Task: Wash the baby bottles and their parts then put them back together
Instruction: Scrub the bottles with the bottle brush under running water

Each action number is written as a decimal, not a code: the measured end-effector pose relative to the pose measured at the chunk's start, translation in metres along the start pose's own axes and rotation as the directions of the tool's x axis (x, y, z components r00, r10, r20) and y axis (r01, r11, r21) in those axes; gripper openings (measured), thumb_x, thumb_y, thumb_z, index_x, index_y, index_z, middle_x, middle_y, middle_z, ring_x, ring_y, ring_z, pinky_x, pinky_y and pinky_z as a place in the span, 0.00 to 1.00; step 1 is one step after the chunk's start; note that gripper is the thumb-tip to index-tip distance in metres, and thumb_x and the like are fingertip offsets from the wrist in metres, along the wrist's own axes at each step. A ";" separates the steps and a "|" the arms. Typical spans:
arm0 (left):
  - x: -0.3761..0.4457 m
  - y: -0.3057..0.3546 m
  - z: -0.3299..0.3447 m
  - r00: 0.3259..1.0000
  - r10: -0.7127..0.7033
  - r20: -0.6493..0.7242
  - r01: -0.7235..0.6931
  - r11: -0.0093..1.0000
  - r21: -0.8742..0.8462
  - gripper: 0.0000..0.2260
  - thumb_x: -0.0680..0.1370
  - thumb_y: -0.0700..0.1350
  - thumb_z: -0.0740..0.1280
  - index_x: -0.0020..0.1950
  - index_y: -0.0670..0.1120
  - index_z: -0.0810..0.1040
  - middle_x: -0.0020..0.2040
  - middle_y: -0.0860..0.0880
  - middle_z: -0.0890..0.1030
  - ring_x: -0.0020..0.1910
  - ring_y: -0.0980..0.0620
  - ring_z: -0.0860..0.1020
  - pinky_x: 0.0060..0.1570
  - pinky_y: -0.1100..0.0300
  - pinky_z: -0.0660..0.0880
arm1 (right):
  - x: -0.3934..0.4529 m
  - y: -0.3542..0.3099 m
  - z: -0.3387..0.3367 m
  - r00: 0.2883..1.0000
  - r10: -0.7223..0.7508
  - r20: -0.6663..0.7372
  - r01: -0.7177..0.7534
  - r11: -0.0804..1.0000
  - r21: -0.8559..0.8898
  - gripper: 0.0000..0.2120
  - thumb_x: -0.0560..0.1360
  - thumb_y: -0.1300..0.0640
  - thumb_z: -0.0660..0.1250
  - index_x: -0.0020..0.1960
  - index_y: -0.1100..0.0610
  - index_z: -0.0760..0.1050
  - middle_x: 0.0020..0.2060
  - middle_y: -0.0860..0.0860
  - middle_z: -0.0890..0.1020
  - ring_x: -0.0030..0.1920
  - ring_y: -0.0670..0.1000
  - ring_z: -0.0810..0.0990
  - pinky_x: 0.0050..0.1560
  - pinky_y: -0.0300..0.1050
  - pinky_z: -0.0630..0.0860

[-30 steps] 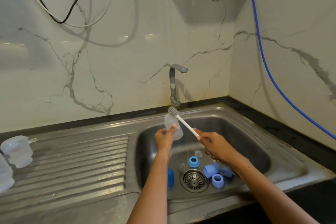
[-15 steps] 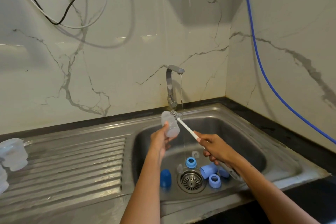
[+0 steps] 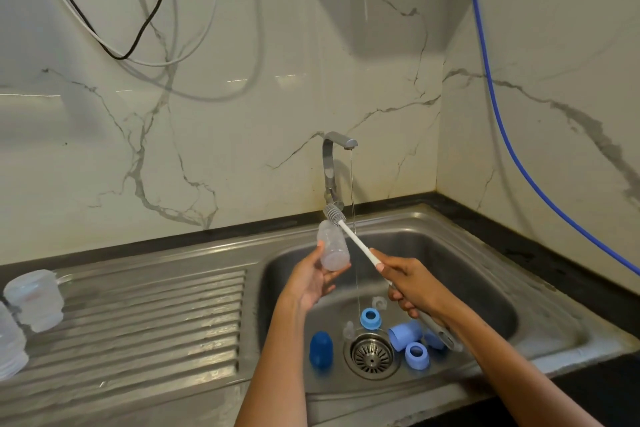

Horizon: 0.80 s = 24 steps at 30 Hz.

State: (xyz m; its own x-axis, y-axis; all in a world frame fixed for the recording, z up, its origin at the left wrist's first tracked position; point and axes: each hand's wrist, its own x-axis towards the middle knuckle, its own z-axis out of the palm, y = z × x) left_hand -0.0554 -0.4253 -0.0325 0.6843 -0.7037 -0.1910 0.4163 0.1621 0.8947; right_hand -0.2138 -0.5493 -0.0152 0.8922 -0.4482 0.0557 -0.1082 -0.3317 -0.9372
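At frame centre, above the sink [image 3: 540, 291], our left hand [image 3: 309, 282] holds a clear bottle [image 3: 332, 247], thumb and fingers curled round its lower end. Our right hand [image 3: 412, 284] grips the white handle of the bottle brush [image 3: 349, 234], fingers wrapped round it; the bristle head sits at the bottle's upper end. A thin stream runs from the tap [image 3: 334, 163]. Blue rings [image 3: 370, 318] and caps [image 3: 321, 347] lie around the drain [image 3: 371, 354]. More clear bottles [image 3: 36, 298] stand at lower left.

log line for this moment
phase: scrubbing | left hand: holds clear bottle | right hand: grips bottle brush, head at bottle top | tap: thin stream
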 end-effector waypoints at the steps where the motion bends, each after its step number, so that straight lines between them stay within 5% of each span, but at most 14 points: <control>1: 0.001 0.001 -0.002 1.000 -0.003 -0.020 0.003 1.000 0.023 0.20 0.80 0.54 0.59 0.68 0.45 0.69 0.58 0.42 0.82 0.52 0.47 0.81 0.57 0.50 0.68 | 0.001 0.001 0.000 1.000 0.005 0.003 -0.004 1.000 -0.014 0.18 0.82 0.49 0.57 0.70 0.36 0.65 0.28 0.51 0.69 0.22 0.43 0.64 0.22 0.36 0.65; 3: 0.002 0.002 -0.003 0.997 -0.008 -0.072 0.013 0.997 0.071 0.21 0.80 0.56 0.59 0.67 0.46 0.69 0.58 0.41 0.81 0.51 0.47 0.80 0.45 0.55 0.69 | 0.001 0.004 0.001 1.000 0.019 0.010 -0.019 0.999 -0.051 0.18 0.82 0.50 0.58 0.70 0.37 0.66 0.28 0.50 0.69 0.22 0.43 0.64 0.22 0.36 0.64; 7: 0.006 -0.005 -0.004 0.968 0.013 -0.250 0.051 0.968 0.247 0.26 0.71 0.58 0.71 0.62 0.44 0.73 0.55 0.42 0.80 0.55 0.46 0.77 0.53 0.52 0.71 | -0.002 0.003 0.005 0.999 0.007 0.045 -0.002 0.994 -0.111 0.19 0.82 0.51 0.57 0.71 0.39 0.65 0.28 0.51 0.68 0.21 0.42 0.64 0.21 0.36 0.64; 11: 0.011 -0.005 -0.010 0.933 0.079 -0.351 -0.029 0.989 0.144 0.22 0.70 0.47 0.75 0.60 0.39 0.76 0.53 0.41 0.81 0.49 0.47 0.79 0.42 0.58 0.75 | -0.009 0.004 -0.001 0.998 0.005 0.064 0.003 0.992 -0.123 0.18 0.82 0.51 0.57 0.70 0.38 0.66 0.27 0.50 0.69 0.21 0.42 0.64 0.21 0.36 0.64; 13: 0.014 -0.006 -0.012 0.902 0.172 -0.396 -0.105 0.977 0.187 0.21 0.70 0.43 0.76 0.59 0.37 0.76 0.55 0.39 0.80 0.52 0.44 0.80 0.47 0.56 0.77 | -0.012 0.006 -0.002 0.997 -0.002 0.074 0.012 0.992 -0.129 0.17 0.82 0.51 0.58 0.69 0.39 0.67 0.26 0.48 0.69 0.21 0.41 0.64 0.22 0.35 0.64; 18: 0.013 -0.011 -0.002 0.896 0.334 -0.293 -0.176 0.872 0.457 0.19 0.71 0.46 0.75 0.58 0.40 0.78 0.53 0.43 0.82 0.49 0.49 0.79 0.41 0.64 0.73 | -0.006 0.002 0.004 0.998 -0.043 -0.051 0.032 0.981 -0.193 0.17 0.81 0.52 0.59 0.69 0.41 0.70 0.28 0.49 0.70 0.19 0.40 0.66 0.21 0.35 0.64; 24: 0.010 -0.010 0.004 0.866 0.249 -0.434 -0.179 0.964 0.196 0.19 0.74 0.47 0.72 0.59 0.37 0.76 0.53 0.40 0.80 0.52 0.44 0.79 0.47 0.55 0.78 | -0.014 -0.003 0.007 0.999 -0.031 0.021 0.035 0.984 -0.175 0.17 0.82 0.52 0.58 0.69 0.41 0.69 0.28 0.48 0.70 0.19 0.40 0.66 0.21 0.35 0.64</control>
State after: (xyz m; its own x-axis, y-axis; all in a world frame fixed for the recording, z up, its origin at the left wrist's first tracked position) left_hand -0.0550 -0.4361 -0.0414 0.9560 -0.2687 -0.1178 0.1615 0.1470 0.9759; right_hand -0.2228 -0.5365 -0.0151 0.9043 -0.4197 0.0778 -0.1523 -0.4875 -0.8597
